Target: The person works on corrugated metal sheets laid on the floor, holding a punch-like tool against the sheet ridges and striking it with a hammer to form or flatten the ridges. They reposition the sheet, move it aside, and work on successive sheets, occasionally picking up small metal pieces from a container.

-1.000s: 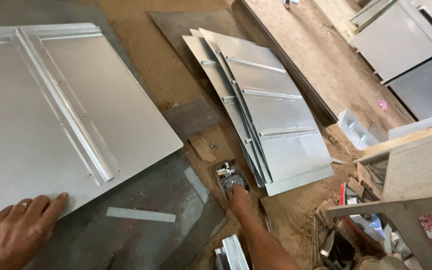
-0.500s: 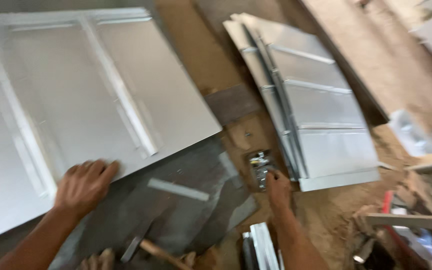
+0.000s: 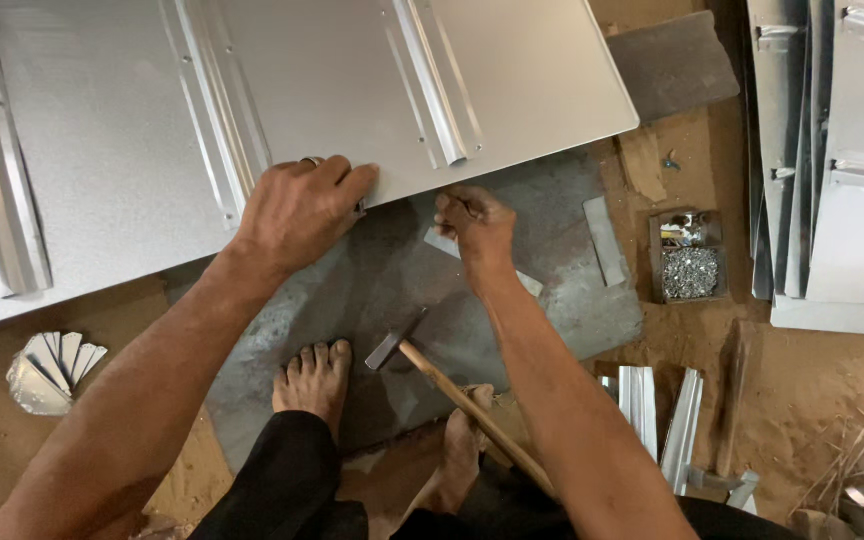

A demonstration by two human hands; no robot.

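**Grey sheet metal pinned flat at its lower edge**

Pale grey and matte, the ribbed metal panel (image 3: 282,90) filled the upper left and centre of the frame, with raised folded ribs running across it. The left hand (image 3: 297,210) lay spread and flat on the panel's lower edge, a ring on one finger. The right hand (image 3: 474,222) was curled shut just below that edge, right of centre; what it pinched could not be told. Beneath lay a dark, scuffed steel plate (image 3: 552,290) on sandy floor. A wooden-handled hammer (image 3: 442,385) rested by bare feet. At right sat a small tray of rivets (image 3: 690,270) and stacked panels (image 3: 842,160).
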